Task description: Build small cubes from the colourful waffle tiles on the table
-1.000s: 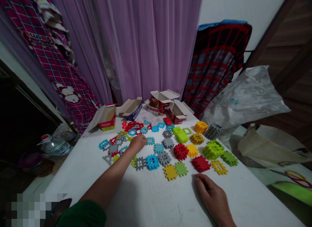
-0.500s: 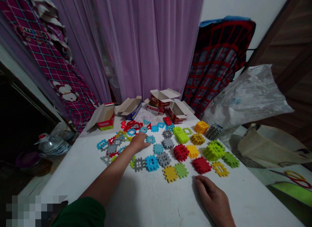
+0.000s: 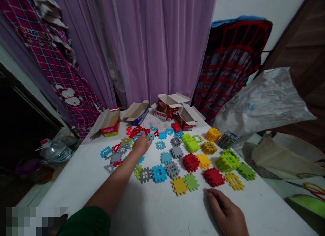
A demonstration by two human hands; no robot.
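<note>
My left hand [image 3: 142, 145] reaches over the far left part of the table, among loose interlocking plastic tiles. Its fingertips are at a blue tile [image 3: 150, 137] beside a heap of red tiles [image 3: 138, 131]; whether they grip one is hidden. Just right of this hand a light blue window tile [image 3: 160, 145] lies flat. My right hand [image 3: 227, 210] rests loosely curled on the near right of the table, with nothing visible in it. Closest to it are a stack of dark red tiles [image 3: 214, 177], a yellow frame tile [image 3: 235, 181] and a green tile [image 3: 191, 182].
Open cardboard boxes, including a red one [image 3: 110, 122] and a blue one [image 3: 138, 114], line the table's far edge. Stacks of lime tiles [image 3: 227, 161], yellow tiles [image 3: 212, 135] and grey tiles [image 3: 230, 139] stand at the right. Scissors [image 3: 315, 188] lie beyond the right edge.
My left hand has moved away and slightly left, from beside the light blue window tile to the tiles near the red heap. My right hand stays in place; the view has shifted slightly.
</note>
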